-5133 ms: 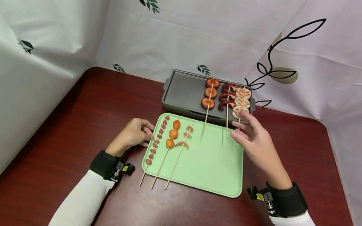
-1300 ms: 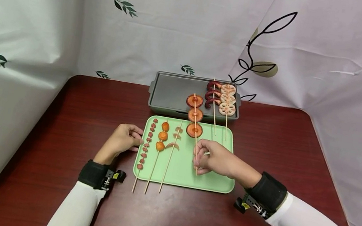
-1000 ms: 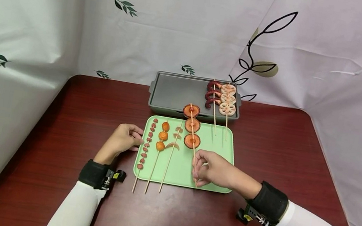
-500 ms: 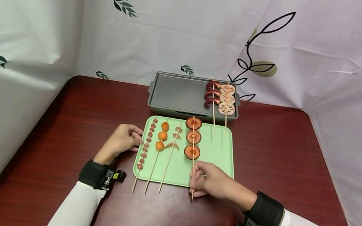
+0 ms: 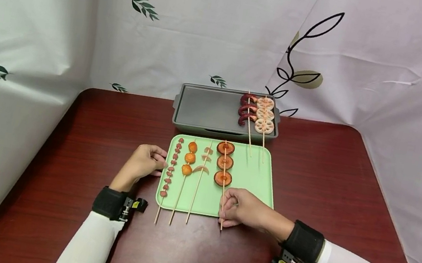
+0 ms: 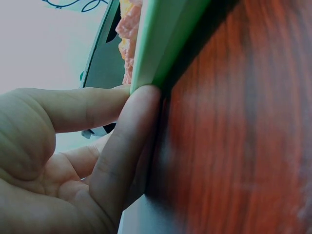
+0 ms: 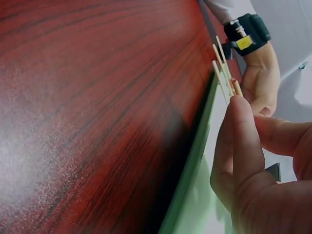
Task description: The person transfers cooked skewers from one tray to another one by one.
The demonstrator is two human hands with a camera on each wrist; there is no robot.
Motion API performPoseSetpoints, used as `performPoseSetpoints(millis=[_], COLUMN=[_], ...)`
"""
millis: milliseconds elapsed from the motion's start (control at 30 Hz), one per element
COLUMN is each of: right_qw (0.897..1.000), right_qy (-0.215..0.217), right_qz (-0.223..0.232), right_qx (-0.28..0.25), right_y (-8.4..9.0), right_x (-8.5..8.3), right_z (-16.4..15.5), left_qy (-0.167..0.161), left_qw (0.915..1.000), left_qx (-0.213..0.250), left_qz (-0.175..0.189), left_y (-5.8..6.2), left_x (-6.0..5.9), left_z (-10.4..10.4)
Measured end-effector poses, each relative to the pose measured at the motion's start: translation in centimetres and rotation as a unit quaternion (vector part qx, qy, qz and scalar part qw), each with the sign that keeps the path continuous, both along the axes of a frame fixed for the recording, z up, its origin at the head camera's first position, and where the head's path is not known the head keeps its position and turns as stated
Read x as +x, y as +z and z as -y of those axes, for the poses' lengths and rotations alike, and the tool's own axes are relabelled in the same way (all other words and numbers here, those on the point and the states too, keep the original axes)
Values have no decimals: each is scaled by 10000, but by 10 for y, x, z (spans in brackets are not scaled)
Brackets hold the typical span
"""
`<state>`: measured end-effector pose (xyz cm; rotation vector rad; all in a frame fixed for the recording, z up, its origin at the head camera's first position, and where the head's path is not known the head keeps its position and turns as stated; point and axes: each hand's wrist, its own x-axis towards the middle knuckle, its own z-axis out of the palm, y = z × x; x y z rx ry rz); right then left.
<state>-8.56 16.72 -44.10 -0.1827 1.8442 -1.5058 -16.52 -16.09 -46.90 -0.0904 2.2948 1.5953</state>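
Note:
A skewer of three round brown slices (image 5: 224,162) lies on the green tray (image 5: 253,189), fourth from the left. My right hand (image 5: 225,204) pinches its bare stick near the tray's front edge; in the right wrist view the fingers (image 7: 239,126) hold the stick end (image 7: 235,87). My left hand (image 5: 159,165) grips the tray's left rim, and its fingertips (image 6: 141,105) meet on the green edge (image 6: 161,44). Three other skewers (image 5: 188,160) lie on the tray's left part.
A grey baking pan (image 5: 206,108) stands behind the tray with two skewers (image 5: 257,113) at its right end, their sticks reaching over the green tray. Dark red table (image 5: 332,178) surrounds both. White cloth walls (image 5: 44,31) close in the back and sides.
My right hand has drawn the brown-slice skewer from the grey pan toward me and laid it on the green tray. The left hand has stayed at the rim.

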Motion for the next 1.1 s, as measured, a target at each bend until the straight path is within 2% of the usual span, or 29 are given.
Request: performPoseSetpoints(millis=[533,833,1100], right_qw=[9997,9976,9981], right_qy=[-145,136,203], right_qz=[-15,-517,-404], right_qx=[178,433,413], right_y=[-13,-13,-17], right_x=[-10,-14,-15], right_z=[6,8,11], left_qy=[72,28,0], left_qw=[9999,9999,10000], left_qx=[118,81,29], left_qz=[92,74,12], left_y=[-1,-2,-4], left_x=[-2,-3,-3], left_z=[-1,0,1])
